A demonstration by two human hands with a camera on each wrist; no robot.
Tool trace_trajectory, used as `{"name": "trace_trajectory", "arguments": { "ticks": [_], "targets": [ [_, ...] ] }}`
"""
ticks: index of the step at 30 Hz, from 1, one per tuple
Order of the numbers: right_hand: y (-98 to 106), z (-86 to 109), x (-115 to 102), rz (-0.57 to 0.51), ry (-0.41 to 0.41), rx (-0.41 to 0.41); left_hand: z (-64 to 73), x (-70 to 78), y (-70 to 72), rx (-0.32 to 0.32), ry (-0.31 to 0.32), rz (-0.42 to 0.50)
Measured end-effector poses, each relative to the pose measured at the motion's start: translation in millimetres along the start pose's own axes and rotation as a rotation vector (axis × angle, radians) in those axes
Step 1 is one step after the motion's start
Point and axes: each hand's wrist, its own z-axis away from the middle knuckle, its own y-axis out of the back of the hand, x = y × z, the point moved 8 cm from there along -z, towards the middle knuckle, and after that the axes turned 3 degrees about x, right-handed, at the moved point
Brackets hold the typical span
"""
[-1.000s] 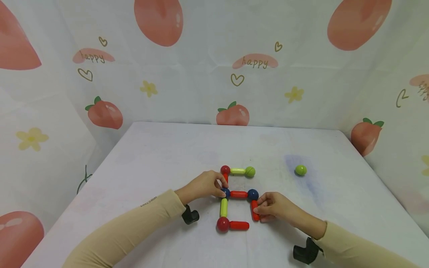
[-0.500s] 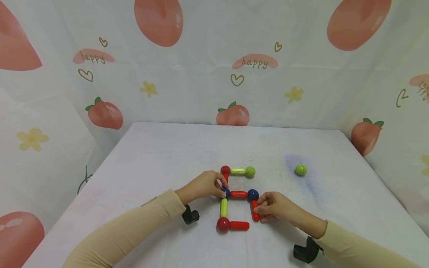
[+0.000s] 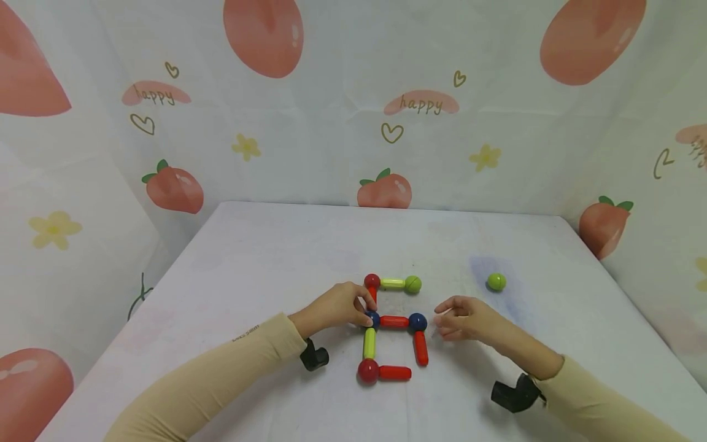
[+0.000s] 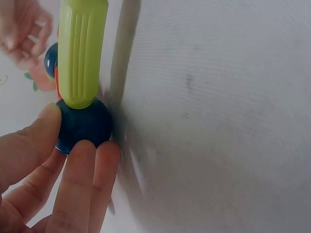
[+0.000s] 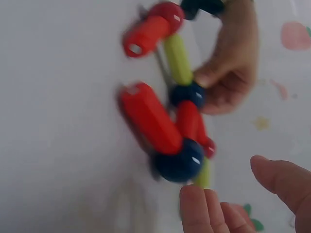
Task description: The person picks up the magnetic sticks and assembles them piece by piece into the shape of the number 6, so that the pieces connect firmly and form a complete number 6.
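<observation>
My left hand (image 3: 343, 303) pinches a blue ball (image 4: 86, 125) between thumb and fingers. From that ball run a yellow-green rod (image 3: 369, 343) toward me, a red rod (image 3: 394, 321) to the right and another, partly hidden, away from me. The near rod ends at a red ball (image 3: 368, 371) with a red rod (image 3: 395, 372) on it. At the right, a second blue ball (image 3: 417, 322) bears a red rod (image 3: 421, 348) pointing toward me, its near end free. Just right of this ball my right hand (image 3: 466, 319) hovers, holding nothing, thumb and fingers apart.
At the far end of the built figure are a red ball (image 3: 372, 281), a yellow-green rod (image 3: 393, 283) and a green ball (image 3: 412, 284). A loose green ball (image 3: 496, 282) lies farther right on the white table (image 3: 287, 245). A patterned cloth (image 3: 320, 123) hangs behind.
My right hand has let go of the red rod below the right blue ball and moved up and to the right. The left hand keeps its pinch on the other blue ball.
</observation>
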Motion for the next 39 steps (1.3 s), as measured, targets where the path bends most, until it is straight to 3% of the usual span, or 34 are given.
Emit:
{"name": "trace_trajectory", "arguments": {
  "ticks": [5, 13, 17, 20, 29, 35, 39],
  "targets": [
    [29, 2.2, -20, -0.029, 0.128, 0.067, 0.3, 0.3, 0.2, -0.002, -0.002, -0.001],
    [79, 6.7, -29, 0.146, 0.296, 0.351, 0.7, 0.7, 0.4, -0.001, 0.000, -0.004],
    [102, 8.8, -25, 0.297, 0.308, 0.486, 0.1, 0.1, 0.0, 0.000, 0.001, -0.008],
    [115, 7.7, -19, 0.374, 0.290, 0.538, -0.2, -0.3, -0.3, 0.000, 0.001, -0.011],
    [139, -6.3, 14, 0.394, 0.197, 0.531, -0.9, -0.5, -0.3, -0.002, -0.006, -0.018],
    [145, -13.4, 36, 0.392, 0.085, 0.444, -1.4, -0.8, -0.4, -0.004, -0.006, -0.012],
    [147, -16.3, 45, 0.370, 0.059, 0.411, -1.6, -1.4, -0.6, -0.007, -0.004, -0.007]
  ]
}}
